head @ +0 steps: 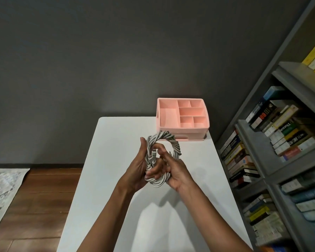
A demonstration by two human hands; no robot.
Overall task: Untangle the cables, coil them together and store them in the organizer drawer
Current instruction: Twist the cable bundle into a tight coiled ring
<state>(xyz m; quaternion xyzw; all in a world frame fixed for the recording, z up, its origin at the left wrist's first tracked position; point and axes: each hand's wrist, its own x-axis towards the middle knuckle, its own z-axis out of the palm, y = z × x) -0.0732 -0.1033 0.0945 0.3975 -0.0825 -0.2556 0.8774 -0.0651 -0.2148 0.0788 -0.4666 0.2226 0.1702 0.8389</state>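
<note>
Both hands hold a twisted grey-white cable coil [165,138] above the white rectangular table [115,135].
Left hand [135,167] and right hand [176,170] curl their fingers round the coil's lower part; the pink plastic compartment organizer [184,128] stands at the table's far right corner.

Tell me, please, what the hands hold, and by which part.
The coiled grey cables: the left hand grips the coil's left side, the right hand its lower right.
</note>
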